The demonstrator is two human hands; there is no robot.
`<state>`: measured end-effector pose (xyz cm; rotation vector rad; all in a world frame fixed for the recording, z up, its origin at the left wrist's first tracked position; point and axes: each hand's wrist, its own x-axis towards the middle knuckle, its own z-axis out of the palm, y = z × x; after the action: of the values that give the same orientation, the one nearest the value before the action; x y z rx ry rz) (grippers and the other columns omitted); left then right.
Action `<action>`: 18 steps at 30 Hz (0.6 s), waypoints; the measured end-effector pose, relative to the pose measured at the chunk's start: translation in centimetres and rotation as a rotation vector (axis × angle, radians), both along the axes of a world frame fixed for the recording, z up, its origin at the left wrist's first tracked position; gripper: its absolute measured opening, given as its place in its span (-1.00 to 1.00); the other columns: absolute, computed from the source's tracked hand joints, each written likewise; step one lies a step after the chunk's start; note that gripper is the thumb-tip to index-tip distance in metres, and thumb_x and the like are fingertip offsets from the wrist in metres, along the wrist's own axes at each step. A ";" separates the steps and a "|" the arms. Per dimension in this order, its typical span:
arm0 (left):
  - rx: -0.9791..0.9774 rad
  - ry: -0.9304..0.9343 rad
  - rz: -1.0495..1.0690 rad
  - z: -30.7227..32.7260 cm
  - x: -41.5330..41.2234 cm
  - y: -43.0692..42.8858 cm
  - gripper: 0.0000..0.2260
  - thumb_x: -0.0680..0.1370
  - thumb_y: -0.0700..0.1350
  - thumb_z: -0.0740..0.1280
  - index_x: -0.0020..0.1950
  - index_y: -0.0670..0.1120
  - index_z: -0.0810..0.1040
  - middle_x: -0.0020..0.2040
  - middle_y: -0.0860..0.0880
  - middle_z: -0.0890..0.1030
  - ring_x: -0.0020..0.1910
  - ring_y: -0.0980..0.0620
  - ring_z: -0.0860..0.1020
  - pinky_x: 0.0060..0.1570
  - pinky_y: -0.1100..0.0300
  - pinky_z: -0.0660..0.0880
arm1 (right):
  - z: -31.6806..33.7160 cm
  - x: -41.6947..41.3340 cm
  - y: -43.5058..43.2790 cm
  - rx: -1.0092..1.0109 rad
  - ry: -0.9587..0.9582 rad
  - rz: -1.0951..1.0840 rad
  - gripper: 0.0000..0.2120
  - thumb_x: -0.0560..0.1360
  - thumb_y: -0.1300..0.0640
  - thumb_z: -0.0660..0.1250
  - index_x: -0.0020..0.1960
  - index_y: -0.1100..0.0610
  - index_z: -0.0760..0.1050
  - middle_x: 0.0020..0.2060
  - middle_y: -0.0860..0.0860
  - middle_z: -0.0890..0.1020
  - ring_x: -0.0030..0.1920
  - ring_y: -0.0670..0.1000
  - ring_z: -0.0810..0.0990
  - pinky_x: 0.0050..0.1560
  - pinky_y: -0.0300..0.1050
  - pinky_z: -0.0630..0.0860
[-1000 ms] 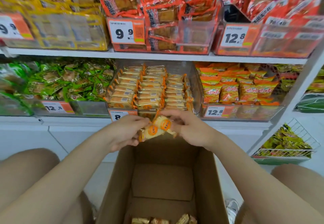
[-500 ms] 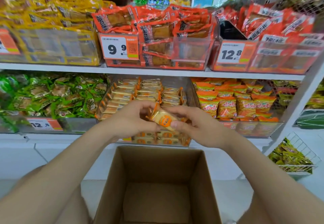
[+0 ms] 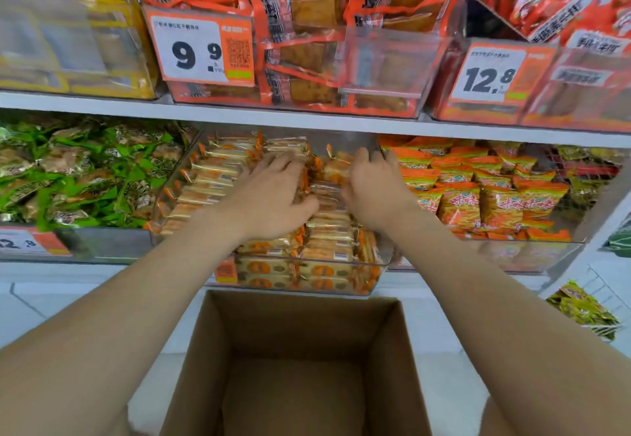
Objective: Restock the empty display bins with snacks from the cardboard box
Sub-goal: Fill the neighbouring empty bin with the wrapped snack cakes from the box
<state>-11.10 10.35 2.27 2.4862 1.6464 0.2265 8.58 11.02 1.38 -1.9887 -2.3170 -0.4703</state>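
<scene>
The shelf [image 3: 307,118] carries the clear bin [image 3: 345,144]. Just below the bin stands the open box [image 3: 211,350]. Rows of snacks [image 3: 327,230] fill the bin. Inside the bin, the left hand [image 3: 273,196] lies flat on them, fingers spread. The right hand [image 3: 374,193] is by the bin's right wall, and I cannot tell whether it grips anything.
</scene>
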 end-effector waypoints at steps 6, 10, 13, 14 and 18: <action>-0.179 0.186 0.034 -2.1 0.0 2.7 -0.18 0.62 0.44 -0.09 0.70 0.03 -0.32 0.67 -0.03 -0.40 0.65 -0.14 -0.39 0.61 -0.13 -0.34 | -0.9 -2.1 6.2 -0.087 0.022 -0.228 -0.29 0.52 0.14 0.39 0.55 0.33 0.17 0.44 0.33 0.38 0.45 0.37 0.33 0.39 0.18 0.38; -0.206 0.212 0.018 -2.4 0.1 2.9 -0.17 0.63 0.42 -0.06 0.68 0.02 -0.38 0.66 -0.04 -0.44 0.63 -0.14 -0.43 0.59 -0.12 -0.37 | -1.3 -2.3 8.6 -0.201 0.111 -0.183 -0.25 0.53 0.29 0.35 0.62 0.24 0.08 0.54 0.39 0.17 0.54 0.45 0.14 0.48 0.28 0.31; -0.193 0.185 0.018 -2.4 0.1 2.7 -0.17 0.63 0.41 -0.04 0.69 0.01 -0.37 0.67 -0.05 -0.42 0.64 -0.15 -0.41 0.60 -0.13 -0.36 | -1.3 -2.4 9.5 -0.133 0.085 -0.234 -0.31 0.51 0.28 0.36 0.59 0.12 0.22 0.54 0.34 0.22 0.55 0.45 0.13 0.50 0.32 0.23; -0.181 0.173 0.019 -2.4 0.2 2.7 -0.18 0.64 0.40 -0.04 0.69 0.01 -0.35 0.68 -0.05 -0.40 0.65 -0.16 -0.40 0.61 -0.14 -0.35 | -1.2 -2.6 9.6 -0.080 0.076 -0.234 -0.37 0.51 0.28 0.35 0.55 0.14 0.28 0.51 0.32 0.31 0.53 0.42 0.21 0.48 0.29 0.27; -0.109 0.093 0.019 -2.4 0.3 2.5 -0.22 0.66 0.36 -0.01 0.72 -0.03 -0.20 0.71 -0.09 -0.26 0.67 -0.19 -0.30 0.63 -0.19 -0.27 | -2.0 -2.9 9.8 0.035 0.150 -0.207 -0.64 0.54 0.42 0.27 0.32 0.27 0.50 0.25 0.26 0.60 0.27 0.26 0.59 0.20 0.10 0.56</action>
<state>-10.81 12.89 -0.09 2.4348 1.6701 0.0223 5.67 20.81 -0.64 -2.1763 -2.0140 -0.3552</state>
